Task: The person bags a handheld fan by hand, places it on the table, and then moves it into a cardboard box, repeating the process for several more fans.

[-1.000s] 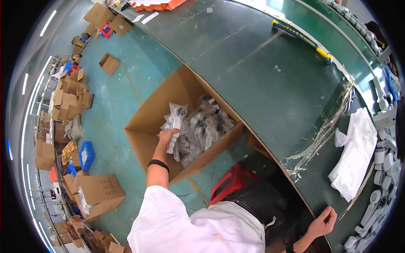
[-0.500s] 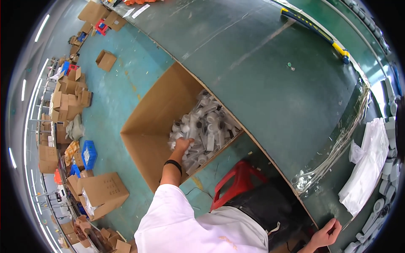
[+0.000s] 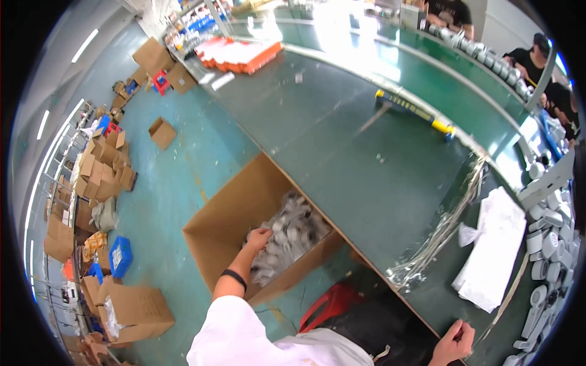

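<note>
My left hand (image 3: pixel 259 240) reaches down into a tall open cardboard box (image 3: pixel 224 206), a dark band round its wrist. Its fingers are bent together at the edge of a heap of white and grey parts in clear plastic bags (image 3: pixel 292 235). Whatever lies between the fingers is too blurred to make out. My right hand (image 3: pixel 455 341), curled closed with nothing visible in it, rests by the near edge of the dark green worktable (image 3: pixel 342 146). White plastic bags (image 3: pixel 493 247) lie flat on the table beyond it.
A yellow and dark blue tool (image 3: pixel 415 113) and a bundle of pale ties (image 3: pixel 448 226) lie on the table. Orange trays (image 3: pixel 238 56) sit at its far end. A red stool (image 3: pixel 329 305) stands beneath. Grey parts (image 3: pixel 552 244) line the right; people work beyond.
My view has tilted up, bringing the orange trays and other people into sight. My left hand stays in the box, looking slightly higher over the bagged parts. My right hand remains by the table edge.
</note>
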Tool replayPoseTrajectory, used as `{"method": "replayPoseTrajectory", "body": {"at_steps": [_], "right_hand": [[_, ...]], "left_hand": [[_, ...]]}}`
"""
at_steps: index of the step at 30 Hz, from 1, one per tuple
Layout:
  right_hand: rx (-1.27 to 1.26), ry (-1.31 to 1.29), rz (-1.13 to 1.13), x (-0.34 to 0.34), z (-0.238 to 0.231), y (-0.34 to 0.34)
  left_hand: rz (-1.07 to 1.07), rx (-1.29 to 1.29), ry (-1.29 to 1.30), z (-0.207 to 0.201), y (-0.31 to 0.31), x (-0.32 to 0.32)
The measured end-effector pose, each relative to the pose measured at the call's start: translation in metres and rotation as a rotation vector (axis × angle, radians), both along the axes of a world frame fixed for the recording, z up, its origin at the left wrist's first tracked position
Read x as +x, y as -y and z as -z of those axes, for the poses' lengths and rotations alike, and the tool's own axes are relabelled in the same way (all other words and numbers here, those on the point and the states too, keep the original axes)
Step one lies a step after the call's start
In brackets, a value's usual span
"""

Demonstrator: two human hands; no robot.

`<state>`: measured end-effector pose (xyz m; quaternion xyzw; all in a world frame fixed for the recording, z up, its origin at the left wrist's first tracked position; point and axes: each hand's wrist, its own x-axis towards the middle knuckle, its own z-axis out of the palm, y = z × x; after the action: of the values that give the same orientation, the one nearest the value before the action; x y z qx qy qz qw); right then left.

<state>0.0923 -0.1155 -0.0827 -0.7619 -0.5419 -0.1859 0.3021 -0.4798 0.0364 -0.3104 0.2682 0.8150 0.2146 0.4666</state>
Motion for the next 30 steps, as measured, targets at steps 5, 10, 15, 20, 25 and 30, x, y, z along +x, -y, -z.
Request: {"method": "replayPoseTrajectory", "body": {"at_steps": [5, 10, 15, 20, 25, 30], "right_hand": [[0.029, -0.216, -0.049, 0.013, 0.017, 0.022], [0.051, -0.441, -0.177, 0.011, 0.005, 0.032], [0.056, -0.726, -0.257, 0.038, -0.037, 0.066], [0.206, -0.896, -0.056, 0.089, -0.048, 0.111], [0.448, -0.972, 0.247, 0.149, -0.046, 0.169], [0.272, -0.404, 0.650, 0.210, -0.050, 0.197]], "left_hand": [[-0.019, 0.871, -0.028, -0.127, -0.047, 0.063], [0.407, 1.209, 0.179, -0.282, -0.025, 0.192], [0.928, 1.418, 0.111, -0.313, -0.030, 0.330], [0.794, 0.910, 0.415, -0.239, -0.042, 0.388], [0.723, 0.802, 0.530, -0.229, -0.037, 0.391], [0.790, 0.899, 0.406, -0.229, -0.032, 0.388]]}}
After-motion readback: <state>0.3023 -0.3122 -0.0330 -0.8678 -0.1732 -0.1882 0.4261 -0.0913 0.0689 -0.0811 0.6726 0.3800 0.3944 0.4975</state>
